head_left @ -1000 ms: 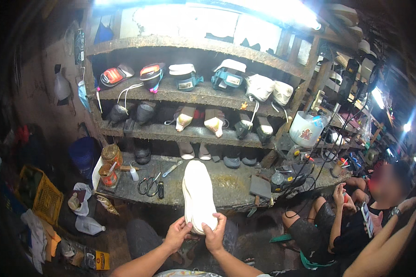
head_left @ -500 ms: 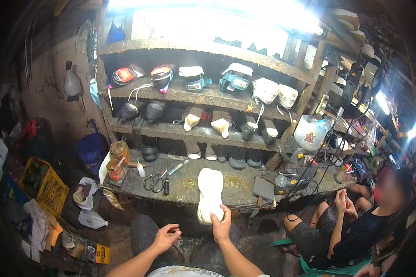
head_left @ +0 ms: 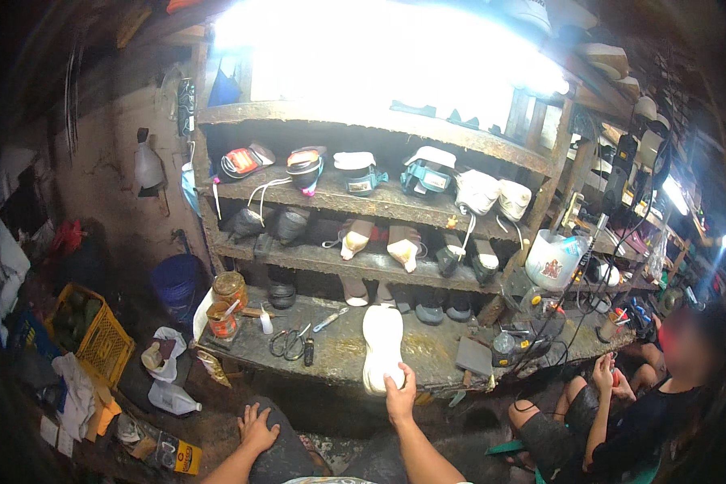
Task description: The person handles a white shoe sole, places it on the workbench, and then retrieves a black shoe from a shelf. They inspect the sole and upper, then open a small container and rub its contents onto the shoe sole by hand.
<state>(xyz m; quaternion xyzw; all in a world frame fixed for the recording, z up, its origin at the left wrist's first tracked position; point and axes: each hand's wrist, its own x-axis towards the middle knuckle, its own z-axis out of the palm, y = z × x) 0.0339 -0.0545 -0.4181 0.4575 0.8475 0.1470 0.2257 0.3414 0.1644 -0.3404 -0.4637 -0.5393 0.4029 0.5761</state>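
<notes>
My right hand grips the near end of white shoe soles, thumb on top. They look stacked, though glare hides how many there are. Their far end reaches over the front edge of the workbench. My left hand lies on my left thigh, fingers spread and holding nothing. Left of the soles on the bench are scissors, a short dark-handled tool and a slim knife-like tool. A grey block sits to their right.
Shelves of shoes, several wrapped around the toes, rise behind the bench. Glue-stained jars stand at its left end. A yellow crate and a plastic jug are on the floor at left. A person sits close by at right.
My left hand has gone from mid-air near the soles down onto my thigh. My right hand still holds the soles. The whole view has shifted, with things appearing farther right and lower.
</notes>
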